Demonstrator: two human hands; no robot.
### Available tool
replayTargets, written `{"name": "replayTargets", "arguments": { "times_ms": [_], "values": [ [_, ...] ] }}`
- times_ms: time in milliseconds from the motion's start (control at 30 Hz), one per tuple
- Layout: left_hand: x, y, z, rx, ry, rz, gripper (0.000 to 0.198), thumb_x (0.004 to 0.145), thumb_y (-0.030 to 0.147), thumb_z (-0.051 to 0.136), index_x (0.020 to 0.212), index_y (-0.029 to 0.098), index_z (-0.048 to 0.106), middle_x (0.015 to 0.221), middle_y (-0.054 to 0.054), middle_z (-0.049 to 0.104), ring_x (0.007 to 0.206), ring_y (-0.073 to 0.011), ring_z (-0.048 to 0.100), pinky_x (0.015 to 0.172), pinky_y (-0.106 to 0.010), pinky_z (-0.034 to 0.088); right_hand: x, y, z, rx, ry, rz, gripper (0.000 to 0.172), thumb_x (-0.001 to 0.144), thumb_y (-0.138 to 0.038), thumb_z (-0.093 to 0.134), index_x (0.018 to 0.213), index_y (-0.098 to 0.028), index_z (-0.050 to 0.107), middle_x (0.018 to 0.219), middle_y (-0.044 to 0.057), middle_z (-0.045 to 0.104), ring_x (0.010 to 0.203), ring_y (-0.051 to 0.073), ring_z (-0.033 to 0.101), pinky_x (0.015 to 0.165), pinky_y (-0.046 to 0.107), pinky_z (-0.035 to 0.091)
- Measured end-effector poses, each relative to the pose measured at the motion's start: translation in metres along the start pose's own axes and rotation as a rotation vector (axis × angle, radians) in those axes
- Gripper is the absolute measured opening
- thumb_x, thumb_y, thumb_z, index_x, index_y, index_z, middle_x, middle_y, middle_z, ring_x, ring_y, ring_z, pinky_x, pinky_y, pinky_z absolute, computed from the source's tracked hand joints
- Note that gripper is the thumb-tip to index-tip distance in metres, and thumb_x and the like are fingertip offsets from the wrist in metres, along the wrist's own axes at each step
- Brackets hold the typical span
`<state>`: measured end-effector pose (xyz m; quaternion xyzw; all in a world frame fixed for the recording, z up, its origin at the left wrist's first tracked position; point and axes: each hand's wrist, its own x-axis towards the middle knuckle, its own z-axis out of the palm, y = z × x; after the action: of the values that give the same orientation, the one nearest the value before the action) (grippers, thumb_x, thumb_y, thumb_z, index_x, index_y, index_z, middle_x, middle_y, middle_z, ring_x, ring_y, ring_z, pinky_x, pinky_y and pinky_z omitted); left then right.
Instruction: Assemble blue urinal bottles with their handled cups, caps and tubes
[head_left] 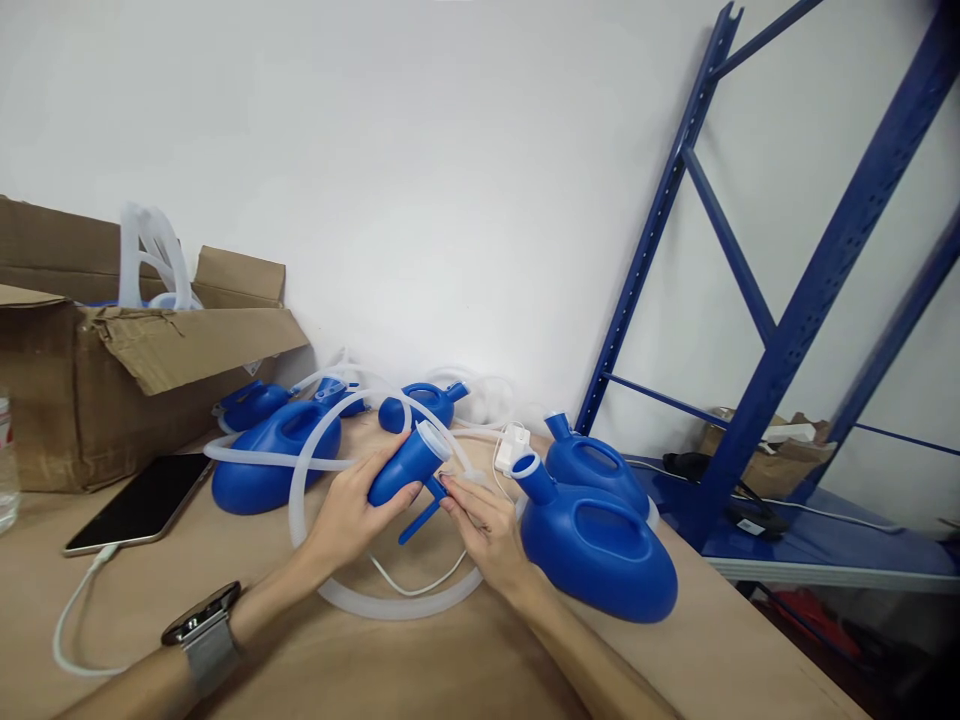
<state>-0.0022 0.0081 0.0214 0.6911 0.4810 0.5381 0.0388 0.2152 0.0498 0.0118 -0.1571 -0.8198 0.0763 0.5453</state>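
Observation:
A blue plastic cup-shaped piece [405, 472] with a white rim is in my left hand [346, 515], its open end tilted up to the right. My left fingers are wrapped round its side. A blue strap [420, 522] hangs below the cup. My right hand [484, 520] pinches a small blue part beside the strap, mostly hidden by the fingertips. Around both hands loops a translucent hose [397, 606] on the table. Right of my right hand stands a blue jug with a handle [540, 560], with a second blue jug [570, 462] behind it.
Another blue jug [255, 465] and a phone on a cable [142, 505] lie left, before a cardboard box [45, 390] holding hoses. A small blue jug [394, 412] sits near the wall. A white power strip [511, 448] and blue metal shelving [795, 300] are right.

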Motion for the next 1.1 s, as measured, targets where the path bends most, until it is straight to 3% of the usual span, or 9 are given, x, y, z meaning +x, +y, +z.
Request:
{"name": "replayTargets", "arguments": {
  "times_ms": [233, 500, 633, 700, 800, 867, 967, 1100],
  "values": [
    [-0.0016, 0.0011, 0.0013, -0.04, -0.036, -0.113, 0.066, 0.091, 0.057, 0.06, 0.148, 0.023, 0.055, 0.139, -0.009, 0.067, 0.124, -0.0336, 0.066, 0.107, -0.047, 0.051, -0.0028, -0.0036, 0.0053, -0.064, 0.0, -0.008, 0.039, 0.097, -0.011, 0.06, 0.131, -0.025, 0.071, 0.121, 0.008, 0.076, 0.105, 0.024, 0.077, 0.094, 0.034, 0.064],
    [-0.001, -0.0018, 0.0075, -0.2, -0.041, -0.285, 0.064, 0.09, 0.061, 0.062, 0.142, 0.024, 0.062, 0.14, -0.008, 0.067, 0.133, -0.035, 0.059, 0.115, -0.05, 0.044, -0.0031, -0.0008, 0.0043, -0.106, 0.023, -0.086, 0.037, 0.099, -0.013, 0.059, 0.131, -0.026, 0.071, 0.118, 0.008, 0.078, 0.102, 0.023, 0.078, 0.09, 0.033, 0.065],
    [0.0013, -0.0021, 0.0064, -0.299, -0.028, -0.291, 0.068, 0.089, 0.062, 0.062, 0.144, 0.022, 0.06, 0.144, -0.009, 0.064, 0.135, -0.0353, 0.057, 0.115, -0.05, 0.044, -0.0031, -0.0044, 0.0065, -0.058, 0.051, -0.142, 0.055, 0.096, -0.013, 0.065, 0.149, -0.026, 0.055, 0.097, 0.004, 0.082, 0.084, 0.02, 0.08, 0.083, 0.031, 0.066],
    [0.0031, -0.0012, 0.0048, -0.331, -0.031, -0.289, 0.071, 0.088, 0.062, 0.063, 0.146, 0.022, 0.058, 0.146, -0.01, 0.062, 0.137, -0.035, 0.056, 0.115, -0.05, 0.043, -0.0025, -0.0052, 0.0075, -0.021, 0.073, -0.095, 0.053, 0.096, -0.014, 0.065, 0.147, -0.027, 0.057, 0.092, 0.003, 0.082, 0.078, 0.019, 0.079, 0.08, 0.03, 0.066],
    [0.0052, 0.0002, 0.0037, -0.327, -0.034, -0.282, 0.072, 0.086, 0.062, 0.065, 0.146, 0.021, 0.058, 0.148, -0.01, 0.06, 0.138, -0.0353, 0.054, 0.117, -0.05, 0.041, 0.0, -0.0034, 0.0073, 0.001, 0.093, 0.049, 0.033, 0.096, -0.019, 0.066, 0.127, -0.028, 0.073, 0.106, 0.006, 0.08, 0.089, 0.021, 0.078, 0.081, 0.031, 0.066],
    [0.0058, 0.0008, 0.0041, -0.303, -0.026, -0.285, 0.072, 0.086, 0.061, 0.065, 0.146, 0.022, 0.058, 0.147, -0.01, 0.061, 0.137, -0.0354, 0.055, 0.116, -0.05, 0.042, 0.0013, -0.0017, 0.007, -0.009, 0.097, 0.115, 0.028, 0.096, -0.023, 0.068, 0.122, -0.029, 0.076, 0.111, 0.008, 0.077, 0.099, 0.022, 0.076, 0.088, 0.034, 0.064],
    [0.0053, 0.0013, 0.0047, -0.269, -0.008, -0.279, 0.07, 0.088, 0.061, 0.063, 0.146, 0.022, 0.057, 0.147, -0.01, 0.061, 0.136, -0.035, 0.056, 0.116, -0.05, 0.042, 0.0016, -0.0015, 0.0074, -0.003, 0.1, 0.121, 0.032, 0.095, -0.025, 0.069, 0.126, -0.031, 0.074, 0.118, 0.008, 0.073, 0.11, 0.023, 0.072, 0.098, 0.039, 0.06],
    [0.0031, 0.0042, 0.0026, -0.256, -0.003, -0.244, 0.068, 0.089, 0.061, 0.061, 0.145, 0.022, 0.058, 0.145, -0.009, 0.062, 0.137, -0.0348, 0.055, 0.117, -0.05, 0.042, -0.0006, -0.0068, 0.0067, 0.05, 0.074, 0.071, 0.04, 0.096, -0.019, 0.067, 0.133, -0.033, 0.069, 0.119, 0.007, 0.075, 0.108, 0.022, 0.073, 0.097, 0.036, 0.06]
  ]
}}
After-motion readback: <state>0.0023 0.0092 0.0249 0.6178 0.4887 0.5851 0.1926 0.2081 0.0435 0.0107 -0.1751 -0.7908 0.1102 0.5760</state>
